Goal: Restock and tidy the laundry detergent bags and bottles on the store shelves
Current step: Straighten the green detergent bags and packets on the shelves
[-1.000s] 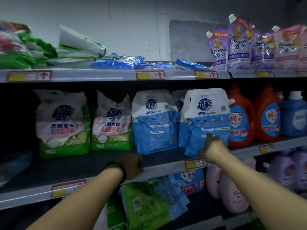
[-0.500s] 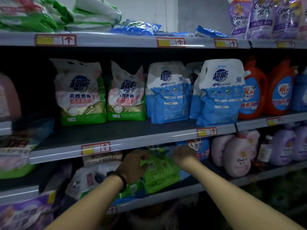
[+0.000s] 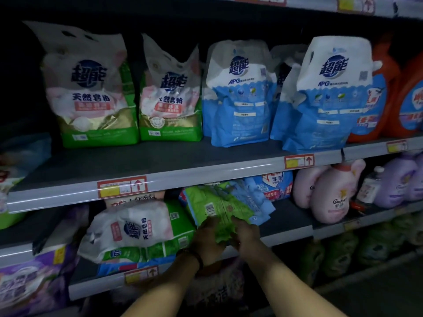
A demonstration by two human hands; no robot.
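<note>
A green detergent bag [image 3: 217,204] lies flat on the lower shelf [image 3: 290,232], its near end gripped by both hands. My left hand [image 3: 206,241], with a dark wristband, holds its left corner. My right hand [image 3: 246,234] pinches the right corner. A white and green bag [image 3: 137,227] lies on its side just to the left. Blue bags [image 3: 258,197] lie under and behind the green one. On the shelf above stand two white and green bags [image 3: 91,92] and two blue and white pouches [image 3: 240,97].
Orange bottles [image 3: 377,99] stand at the upper shelf's right end. Pink bottles [image 3: 332,195] and purple bottles [image 3: 396,181] fill the lower shelf's right side. Purple bags [image 3: 29,284] sit low at the left. The middle shelf edge [image 3: 183,179] juts out above my hands.
Both hands dropped from the middle shelf to the lower one and closed on the green bag's near end. The view tilted downward and moved closer.
</note>
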